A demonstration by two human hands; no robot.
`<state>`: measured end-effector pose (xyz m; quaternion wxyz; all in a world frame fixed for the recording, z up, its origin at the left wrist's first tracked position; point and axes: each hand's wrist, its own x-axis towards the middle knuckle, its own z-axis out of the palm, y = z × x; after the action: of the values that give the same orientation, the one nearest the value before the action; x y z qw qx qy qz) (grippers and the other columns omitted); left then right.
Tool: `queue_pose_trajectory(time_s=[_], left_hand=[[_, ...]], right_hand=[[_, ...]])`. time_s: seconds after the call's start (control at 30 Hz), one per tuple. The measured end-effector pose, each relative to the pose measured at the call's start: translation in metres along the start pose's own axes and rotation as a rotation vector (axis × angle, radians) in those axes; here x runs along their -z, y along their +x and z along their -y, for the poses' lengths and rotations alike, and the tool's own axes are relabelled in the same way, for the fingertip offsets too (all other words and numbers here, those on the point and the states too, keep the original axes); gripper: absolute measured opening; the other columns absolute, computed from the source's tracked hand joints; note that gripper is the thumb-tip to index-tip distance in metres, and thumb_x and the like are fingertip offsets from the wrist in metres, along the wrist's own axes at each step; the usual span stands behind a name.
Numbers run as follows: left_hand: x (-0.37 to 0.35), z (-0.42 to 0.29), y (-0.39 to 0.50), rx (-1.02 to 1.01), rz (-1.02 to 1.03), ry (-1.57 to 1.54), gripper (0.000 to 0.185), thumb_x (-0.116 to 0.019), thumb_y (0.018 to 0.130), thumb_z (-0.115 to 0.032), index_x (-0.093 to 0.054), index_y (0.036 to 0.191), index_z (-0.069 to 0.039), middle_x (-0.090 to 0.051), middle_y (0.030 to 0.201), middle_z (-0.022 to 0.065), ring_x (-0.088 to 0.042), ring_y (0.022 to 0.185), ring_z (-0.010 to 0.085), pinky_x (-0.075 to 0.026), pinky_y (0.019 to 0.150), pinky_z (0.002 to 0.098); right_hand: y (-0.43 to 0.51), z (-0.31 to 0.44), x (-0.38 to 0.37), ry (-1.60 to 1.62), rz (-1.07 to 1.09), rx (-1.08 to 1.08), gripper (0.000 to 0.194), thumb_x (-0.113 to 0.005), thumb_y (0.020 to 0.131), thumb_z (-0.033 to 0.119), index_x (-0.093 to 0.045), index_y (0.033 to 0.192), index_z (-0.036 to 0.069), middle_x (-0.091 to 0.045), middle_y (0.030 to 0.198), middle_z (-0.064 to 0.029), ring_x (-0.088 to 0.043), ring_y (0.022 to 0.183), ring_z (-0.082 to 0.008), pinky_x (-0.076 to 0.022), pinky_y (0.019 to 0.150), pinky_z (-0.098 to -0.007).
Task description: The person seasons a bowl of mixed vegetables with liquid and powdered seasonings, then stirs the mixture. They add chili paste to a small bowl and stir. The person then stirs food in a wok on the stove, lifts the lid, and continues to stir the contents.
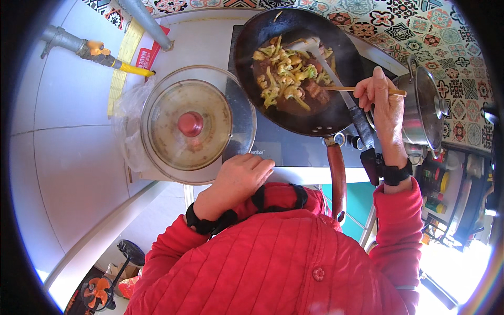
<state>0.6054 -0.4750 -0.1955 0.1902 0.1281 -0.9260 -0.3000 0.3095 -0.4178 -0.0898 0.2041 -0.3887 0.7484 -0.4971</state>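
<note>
My right hand (382, 100) holds wooden chopsticks (342, 89) over the right side of a dark wok (344, 51). Their tips meet a piece of browned meat (318, 93) among cooked cauliflower (286, 71) in brown sauce. A metal spatula (330, 71) leans in the wok, its blade in the food. Its dark-wrapped handle crosses the rim and passes beside my right wrist. At the front edge of the black cooktop (267, 143) rests my left hand (244, 173), holding nothing, fingers loosely bent. A glass lid (165, 130) with a red knob lies just beyond it, to the left.
The wok's brown handle (336, 177) juts over the counter edge towards me. A lidded steel pot (419, 106) stands to the right. Clear plastic (132, 130) lies left of the lid, below a yellow gas hose (136, 69). Bottles and jars (435, 181) fill a rack at right.
</note>
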Motion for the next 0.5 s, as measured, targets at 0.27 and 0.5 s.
queue_pose_trajectory(time_s=[0.27,0.5], left_hand=[[0.002,-0.001,-0.007,0.023,-0.021,0.012,0.015,-0.072,0.081,-0.013,-0.062,0.092,-0.011,-0.060,0.072,0.0049,-0.061,0.067,0.0241,-0.048,0.058,0.0362],[0.000,-0.001,-0.007,0.014,0.008,0.000,0.016,-0.072,0.081,-0.013,-0.061,0.093,-0.011,-0.059,0.072,0.0052,-0.060,0.068,0.0244,-0.048,0.059,0.0361]], right_hand=[[-0.017,0.010,-0.005,-0.070,0.053,0.012,0.054,-0.047,0.104,0.040,-0.059,0.067,0.004,-0.060,0.064,0.0001,-0.049,0.055,-0.0040,-0.0380,0.051,-0.0207],[-0.044,-0.002,-0.010,-0.338,0.396,0.250,0.034,-0.047,0.104,0.021,-0.061,0.082,-0.001,-0.061,0.072,-0.0046,-0.054,0.060,-0.0110,-0.0455,0.058,-0.0265]])
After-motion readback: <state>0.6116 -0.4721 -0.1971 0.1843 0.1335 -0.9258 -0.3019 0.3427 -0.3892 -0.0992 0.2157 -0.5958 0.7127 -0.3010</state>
